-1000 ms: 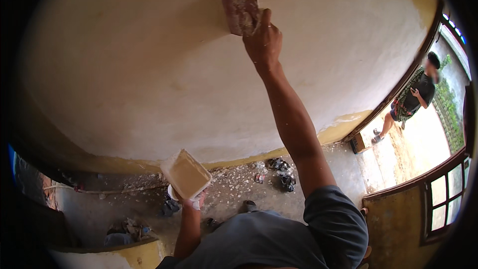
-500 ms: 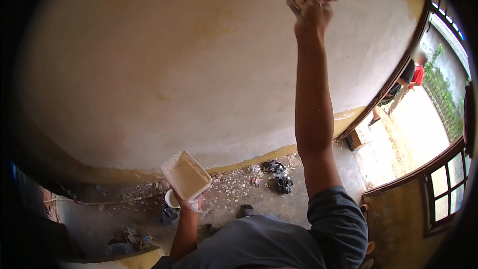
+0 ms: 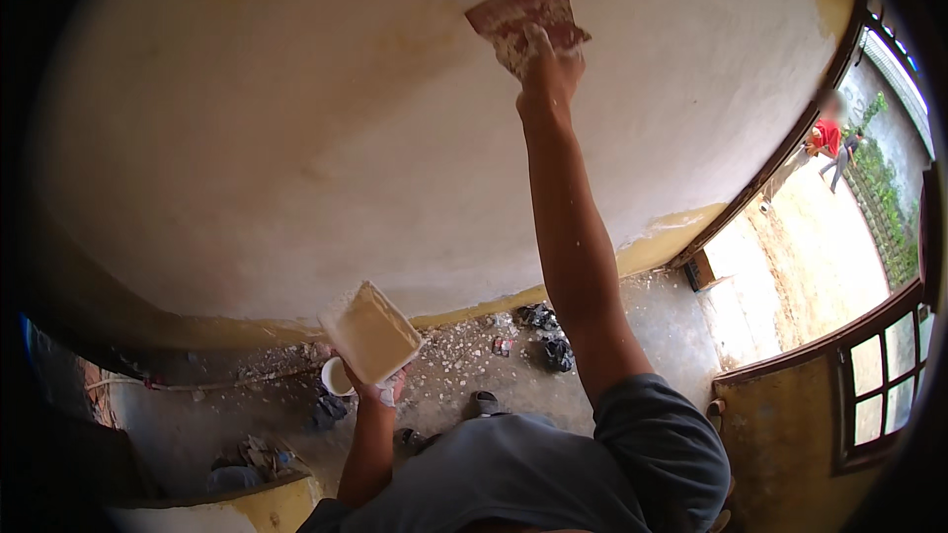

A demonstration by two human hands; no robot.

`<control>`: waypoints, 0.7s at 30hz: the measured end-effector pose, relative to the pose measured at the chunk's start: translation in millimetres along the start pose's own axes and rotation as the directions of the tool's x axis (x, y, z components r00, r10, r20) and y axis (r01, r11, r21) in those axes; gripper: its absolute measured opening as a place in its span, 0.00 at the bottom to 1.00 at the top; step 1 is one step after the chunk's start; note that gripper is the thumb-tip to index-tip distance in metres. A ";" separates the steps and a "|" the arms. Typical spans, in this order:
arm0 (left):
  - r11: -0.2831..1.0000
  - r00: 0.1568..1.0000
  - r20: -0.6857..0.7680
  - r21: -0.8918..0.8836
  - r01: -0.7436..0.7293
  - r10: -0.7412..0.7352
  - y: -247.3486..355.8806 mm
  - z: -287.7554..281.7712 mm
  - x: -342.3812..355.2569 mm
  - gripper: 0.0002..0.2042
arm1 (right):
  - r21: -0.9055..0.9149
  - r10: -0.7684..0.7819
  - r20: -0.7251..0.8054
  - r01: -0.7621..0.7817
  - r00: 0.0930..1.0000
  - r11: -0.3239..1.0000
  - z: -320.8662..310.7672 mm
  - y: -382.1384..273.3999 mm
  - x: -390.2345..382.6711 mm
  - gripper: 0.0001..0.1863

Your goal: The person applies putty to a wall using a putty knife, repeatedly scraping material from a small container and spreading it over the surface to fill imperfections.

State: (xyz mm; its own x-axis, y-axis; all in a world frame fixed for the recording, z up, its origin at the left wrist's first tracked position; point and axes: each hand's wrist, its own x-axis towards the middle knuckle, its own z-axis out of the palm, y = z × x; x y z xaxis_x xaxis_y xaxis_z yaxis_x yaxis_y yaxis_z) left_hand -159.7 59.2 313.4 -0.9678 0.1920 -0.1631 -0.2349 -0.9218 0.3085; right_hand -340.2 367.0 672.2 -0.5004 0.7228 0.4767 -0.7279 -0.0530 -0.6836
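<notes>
In the head view, the right hand (image 3: 553,74) is closed on 1 red scraper (image 3: 523,12), up high by the wall (image 3: 296,138). The left hand (image 3: 391,385) grips 1 tray (image 3: 373,336) of paste, low down. 1 white tub (image 3: 337,378) is just beside it. 2 people (image 3: 826,136) are outside.

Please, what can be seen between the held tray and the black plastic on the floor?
In the head view, pale flakes on the floor and a small red packet show between the tray and the black plastic.
</notes>
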 end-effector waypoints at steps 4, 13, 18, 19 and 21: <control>0.999 0.980 0.201 0.049 -0.016 0.006 -1.6 -11.6 4.3 0.31 | 0.008 0.183 -0.149 -0.184 0.972 0.983 -87.8 49.9 -29.2 0.17; 0.987 0.989 -0.016 0.064 -0.146 0.148 -8.3 -11.6 8.2 0.30 | 0.263 -0.147 -0.118 0.174 0.982 0.949 -111.6 -37.1 73.4 0.13; 0.995 0.996 0.008 0.025 -0.092 0.092 -10.6 0.8 1.7 0.30 | -0.139 -0.240 0.263 0.283 0.934 0.949 -81.9 -103.5 176.3 0.13; 0.995 0.995 0.004 0.025 -0.099 0.099 -8.5 0.8 -1.1 0.30 | -0.354 -0.210 0.318 0.322 0.924 0.878 -76.9 -109.1 190.5 0.14; 0.996 0.996 0.001 0.014 -0.090 0.090 -11.7 2.5 -0.3 0.30 | -0.695 -0.259 0.194 0.319 0.946 0.644 -93.1 -128.9 225.3 0.17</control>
State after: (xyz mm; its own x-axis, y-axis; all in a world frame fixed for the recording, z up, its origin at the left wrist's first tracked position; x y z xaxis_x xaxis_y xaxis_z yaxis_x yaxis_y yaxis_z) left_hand -156.9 70.8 312.2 -0.9851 0.1086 -0.1334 -0.1480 -0.9304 0.3354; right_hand -315.4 600.8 816.3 -0.3756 0.5638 0.7356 -0.3031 0.6753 -0.6724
